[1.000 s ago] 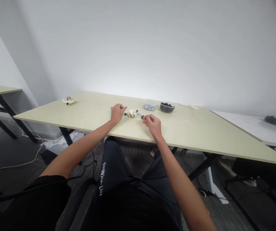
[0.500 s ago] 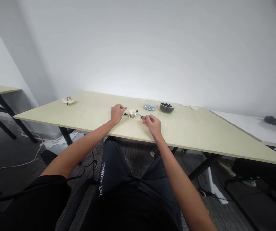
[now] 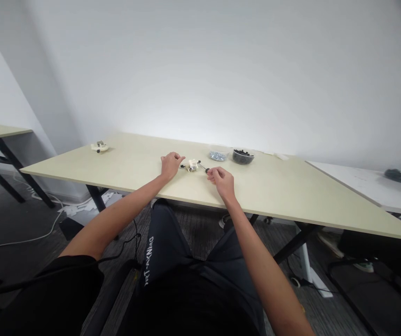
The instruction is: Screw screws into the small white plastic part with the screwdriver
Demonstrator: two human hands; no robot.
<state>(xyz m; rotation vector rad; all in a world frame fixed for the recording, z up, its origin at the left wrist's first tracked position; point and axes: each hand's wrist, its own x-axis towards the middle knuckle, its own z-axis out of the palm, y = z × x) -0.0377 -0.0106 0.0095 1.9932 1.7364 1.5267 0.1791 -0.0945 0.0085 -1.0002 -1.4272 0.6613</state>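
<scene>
2 bare hands work at a pale table (image 3: 273,196), 1 on each side of a small cream-coloured part (image 3: 193,165), which rests near the table's middle. The right hand (image 3: 222,179) has its fingers closed around a screwdriver (image 3: 203,167), its thin shaft slanting far and left to a black knob (image 3: 199,163) at the part's right end; that angle probably lines the tip up with the knob. The left hand (image 3: 172,165) sits just left of the part, fingers bent, perhaps steadying it; whether they grip anything, I cannot tell. The right fingers hide most of the tool's handle.

Beyond the part, to the far right, stand 2 clear tubs: 1 of silvery pieces (image 3: 218,156), 1 of black pieces (image 3: 242,157). Neither seems to block the hands. A 2nd cream part (image 3: 100,148) lies well apart at far left.
</scene>
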